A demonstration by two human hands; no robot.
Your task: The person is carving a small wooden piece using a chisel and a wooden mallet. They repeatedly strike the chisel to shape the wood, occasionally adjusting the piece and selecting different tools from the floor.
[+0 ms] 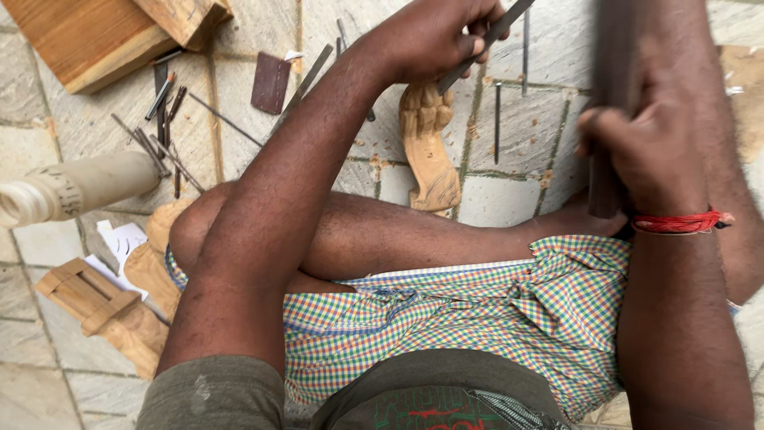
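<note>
Left hand [434, 36] grip pinches chisel [485, 38], blade slanting down toward carving [428, 151]. Carving lies on stone floor [509, 199], just below left grip, in front of crossed legs. Right hand [641, 151] grip wrapped tight round dark mallet [613, 95], raised, blurred, well right of chisel. Spare chisels [163, 131] scattered on floor far left of left grip, near wood block [95, 36].

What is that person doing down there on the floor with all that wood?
A person sits on the stone floor, carving. The left hand grips a thin metal chisel set against a pale wooden carving. The right hand holds a dark mallet raised above it. More chisels and wood blocks lie around.
</note>
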